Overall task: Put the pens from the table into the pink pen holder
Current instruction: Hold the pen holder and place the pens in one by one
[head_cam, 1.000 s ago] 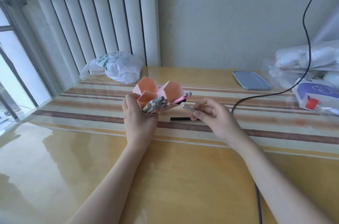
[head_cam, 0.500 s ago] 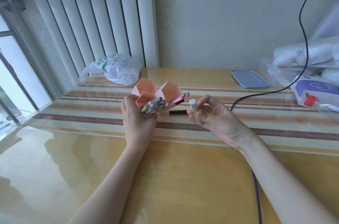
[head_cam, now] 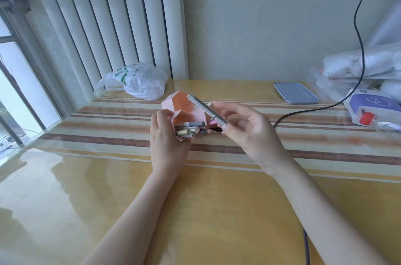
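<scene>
The pink pen holder (head_cam: 179, 103) is a folded paper box with several compartments, tilted toward me on the table. My left hand (head_cam: 167, 143) grips its near left side. Several pens (head_cam: 191, 129) stick out of its front compartment, ends pointing right. My right hand (head_cam: 245, 132) holds a silver pen (head_cam: 206, 110) between thumb and fingers, slanted up to the left above the holder. A black pen lying behind my right hand is almost wholly hidden.
A white plastic bag (head_cam: 138, 82) lies at the back left by the radiator. A blue lid (head_cam: 295, 92) sits at the back right, beside a purple-and-white carton (head_cam: 373, 108) and plastic-wrapped bundles. A black cable (head_cam: 303, 111) crosses the striped cloth.
My right hand has lifted the silver pen and swung it from beside the holder to a slant over it. My left hand has kept hold of the holder.
</scene>
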`<state>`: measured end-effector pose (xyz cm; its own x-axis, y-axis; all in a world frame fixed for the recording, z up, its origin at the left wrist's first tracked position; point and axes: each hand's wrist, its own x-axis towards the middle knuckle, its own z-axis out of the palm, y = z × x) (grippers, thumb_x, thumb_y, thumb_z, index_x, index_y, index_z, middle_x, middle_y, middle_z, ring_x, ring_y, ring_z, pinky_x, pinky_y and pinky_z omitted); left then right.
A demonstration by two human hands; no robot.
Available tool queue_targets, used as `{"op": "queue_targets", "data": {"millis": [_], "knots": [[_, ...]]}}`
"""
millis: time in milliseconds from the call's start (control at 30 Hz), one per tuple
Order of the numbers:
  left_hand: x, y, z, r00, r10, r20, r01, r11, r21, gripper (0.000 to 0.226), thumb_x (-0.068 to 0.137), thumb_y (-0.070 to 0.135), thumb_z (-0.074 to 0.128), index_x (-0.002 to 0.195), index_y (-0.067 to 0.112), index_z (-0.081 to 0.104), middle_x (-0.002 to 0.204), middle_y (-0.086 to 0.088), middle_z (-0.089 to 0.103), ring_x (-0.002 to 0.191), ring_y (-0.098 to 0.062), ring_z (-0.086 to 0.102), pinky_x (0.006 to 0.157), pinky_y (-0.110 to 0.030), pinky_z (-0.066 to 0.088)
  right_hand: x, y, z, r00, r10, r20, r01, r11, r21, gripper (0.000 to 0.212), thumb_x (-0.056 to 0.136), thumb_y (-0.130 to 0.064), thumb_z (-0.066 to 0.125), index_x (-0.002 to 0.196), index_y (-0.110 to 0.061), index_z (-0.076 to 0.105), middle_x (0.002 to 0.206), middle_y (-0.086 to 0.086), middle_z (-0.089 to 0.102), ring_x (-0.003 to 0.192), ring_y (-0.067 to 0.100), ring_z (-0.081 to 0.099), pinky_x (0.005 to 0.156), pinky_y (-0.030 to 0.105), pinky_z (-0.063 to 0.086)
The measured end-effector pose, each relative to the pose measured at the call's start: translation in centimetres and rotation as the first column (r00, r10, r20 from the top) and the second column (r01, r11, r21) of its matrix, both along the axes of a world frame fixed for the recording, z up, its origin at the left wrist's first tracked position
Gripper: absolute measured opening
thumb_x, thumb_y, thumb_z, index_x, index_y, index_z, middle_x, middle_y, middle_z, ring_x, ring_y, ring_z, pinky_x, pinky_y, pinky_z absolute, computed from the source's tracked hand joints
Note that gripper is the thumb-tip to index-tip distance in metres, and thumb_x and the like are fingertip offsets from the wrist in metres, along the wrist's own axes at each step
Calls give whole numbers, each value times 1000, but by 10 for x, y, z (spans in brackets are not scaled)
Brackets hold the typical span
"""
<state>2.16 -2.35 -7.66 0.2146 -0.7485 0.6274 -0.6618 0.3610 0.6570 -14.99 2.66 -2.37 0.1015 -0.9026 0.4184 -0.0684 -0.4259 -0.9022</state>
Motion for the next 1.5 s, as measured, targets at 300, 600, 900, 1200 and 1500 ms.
{"op": "queue_targets", "data": {"millis": [300, 600, 900, 1200, 1500], "knots": [[-4, 3, 3, 992, -35, 119, 35, 999, -5, 55, 62, 8, 76, 106, 11, 43, 111, -9, 48, 98, -30, 46, 70, -30, 33, 12, 5, -3, 969, -235, 75, 246, 932, -267, 29, 86, -14, 65, 96, -32, 45, 89, 3, 74, 75, 18, 69, 62, 37, 56], [-3, 2, 1, 994, -55, 91, 57, 998, -22, 54, 64, 14, 76, 106, 11, 42, 109, -6, 47, 99, -26, 46, 72, -27, 32, 31, -8, -33, 810, -538, -235, 314, 735, -602, 13, 85, -22, 64, 85, -10, 68, 103, -1, 73, 103, 8, 58, 88, 20, 45], [2, -2, 0, 999, -21, -46, 20, 1000, -20, 53, 61, -1, 70, 104, 13, 42, 104, 4, 41, 98, -22, 45, 72, -28, 33, 20, -20, -33, 790, -577, -206, 403, 743, -535, 35, 95, -29, 38, 120, -19, 61, 136, 1, 55, 128, 19, 48, 104, 47, 37], [6, -4, 2, 958, 7, -287, 12, 998, 66, 43, 65, -1, 65, 99, 7, 40, 101, -8, 44, 82, -9, 33, 59, -22, 24, -29, -57, -67, 427, -371, -825, 520, 847, -112, 62, 94, -5, 36, 149, -23, 17, 159, -10, 10, 146, 20, 10, 114, 43, 23], [6, -3, 2, 960, 0, -280, 18, 998, 63, 43, 65, -2, 63, 99, 9, 39, 101, -6, 44, 86, -12, 35, 58, -21, 25, -20, -65, -64, 476, -467, -745, 400, 870, -289, 11, 91, -17, 56, 95, -20, 66, 98, -3, 64, 101, 22, 52, 79, 32, 37]]}}
